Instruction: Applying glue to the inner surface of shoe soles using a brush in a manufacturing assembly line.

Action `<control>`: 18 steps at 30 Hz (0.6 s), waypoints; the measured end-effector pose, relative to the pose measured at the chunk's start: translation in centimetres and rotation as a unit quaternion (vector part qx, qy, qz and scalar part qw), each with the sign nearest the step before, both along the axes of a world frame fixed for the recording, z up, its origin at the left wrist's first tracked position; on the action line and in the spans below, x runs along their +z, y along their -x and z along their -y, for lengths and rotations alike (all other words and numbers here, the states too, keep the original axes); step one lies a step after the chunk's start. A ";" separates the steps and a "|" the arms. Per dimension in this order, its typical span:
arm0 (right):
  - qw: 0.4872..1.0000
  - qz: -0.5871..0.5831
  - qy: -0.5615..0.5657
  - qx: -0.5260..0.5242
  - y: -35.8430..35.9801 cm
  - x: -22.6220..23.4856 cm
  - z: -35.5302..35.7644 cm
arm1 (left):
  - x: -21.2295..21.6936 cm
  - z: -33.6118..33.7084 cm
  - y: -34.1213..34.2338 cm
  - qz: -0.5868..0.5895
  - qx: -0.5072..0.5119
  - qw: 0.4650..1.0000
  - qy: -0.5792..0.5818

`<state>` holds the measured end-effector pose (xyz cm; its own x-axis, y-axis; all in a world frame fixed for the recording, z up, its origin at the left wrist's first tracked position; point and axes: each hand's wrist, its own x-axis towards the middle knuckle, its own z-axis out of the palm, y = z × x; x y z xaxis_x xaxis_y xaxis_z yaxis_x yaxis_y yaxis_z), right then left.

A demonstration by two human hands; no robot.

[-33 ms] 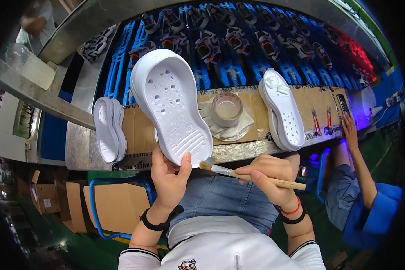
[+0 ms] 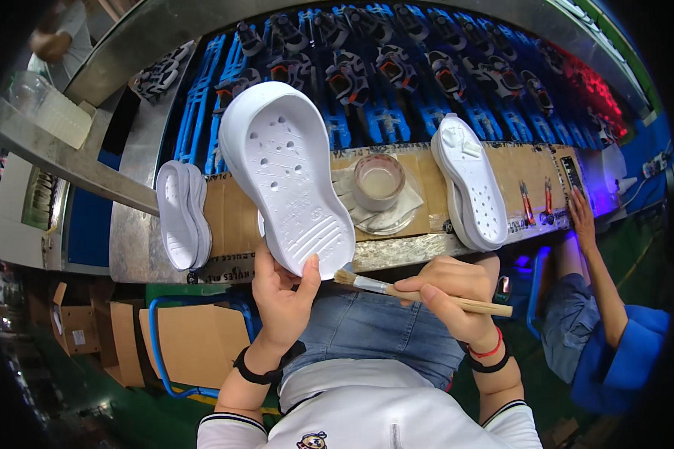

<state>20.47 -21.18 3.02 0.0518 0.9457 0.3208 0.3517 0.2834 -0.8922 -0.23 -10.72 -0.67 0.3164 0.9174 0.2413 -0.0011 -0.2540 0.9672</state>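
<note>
Above the near edge of the cardboard-covered surface [image 2: 228, 206], the white perforated shoe sole [image 2: 296, 157] is held toe end up and away, its hollow side showing. The left hand [image 2: 283, 292] has its grip closed on the heel end, thumb on the inner face, fingers behind. The right hand [image 2: 453, 288] has its grip pinched shut around the wooden-handled paintbrush [image 2: 483, 307], its bristles at the heel's right rim (whether they press or only brush close, I cannot tell).

To work this edge well, I would steady the heel, keep the left thumb off the bristles' path, and draw the brush along the rim in light, even strokes rather than dabbing. The cup [image 2: 378, 204] of pale liquid stands just beyond, within easy reach; wiping excess off its lip should help avoid drips. 1 other sole [image 2: 477, 187] lies to the right.
</note>
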 end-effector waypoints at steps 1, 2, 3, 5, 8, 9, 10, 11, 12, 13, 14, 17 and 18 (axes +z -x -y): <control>1.000 -0.001 0.000 0.001 0.0 0.1 -0.1 | -0.1 0.0 0.1 -0.010 0.001 1.000 -0.011; 1.000 -0.014 -0.007 -0.010 0.1 0.1 -0.2 | -0.2 0.0 0.1 -0.020 0.002 1.000 -0.021; 0.999 -0.028 -0.013 -0.021 0.1 0.1 -0.2 | -0.3 0.0 0.2 -0.020 0.003 1.000 -0.021; 1.000 -0.010 -0.019 -0.014 0.2 0.1 -0.4 | -0.3 0.0 0.3 -0.018 0.004 0.999 -0.028; 1.000 0.015 -0.027 0.006 -0.3 0.7 -0.5 | -0.2 -0.1 0.4 -0.019 0.003 0.999 -0.040; 0.999 0.024 -0.028 0.016 -0.5 1.0 -0.5 | -0.2 -0.1 0.6 -0.020 0.005 0.999 -0.041; 0.999 0.024 -0.028 0.016 -0.4 1.1 -0.5 | -0.3 -0.1 0.6 -0.024 0.000 0.999 -0.048; 0.999 0.024 -0.032 0.006 -0.3 1.2 -0.6 | -0.4 -0.1 0.6 -0.027 -0.005 0.998 -0.055; 0.999 0.024 -0.035 -0.003 -0.3 1.2 -0.6 | -0.4 -0.1 0.5 -0.027 -0.005 0.998 -0.054; 0.999 0.024 -0.035 -0.004 -0.3 1.2 -0.7 | -0.3 -0.1 0.5 -0.027 -0.006 0.998 -0.059; 0.998 0.043 -0.040 0.007 -0.3 1.0 -0.8 | -0.3 -0.1 0.5 -0.028 -0.007 0.998 -0.063; 0.998 0.049 -0.045 0.013 -0.8 1.2 -0.5 | -0.1 -0.1 0.6 -0.032 -0.009 0.998 -0.061; 0.998 0.036 -0.045 0.005 -0.9 1.2 -0.5 | -0.2 -0.1 0.7 -0.033 -0.007 0.998 -0.061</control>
<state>21.37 -20.68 4.22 0.0169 0.9129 0.4079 0.4113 0.3655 -0.8350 -0.95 -10.66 -0.85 0.3471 0.8781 0.3293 0.0574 -0.3703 0.9271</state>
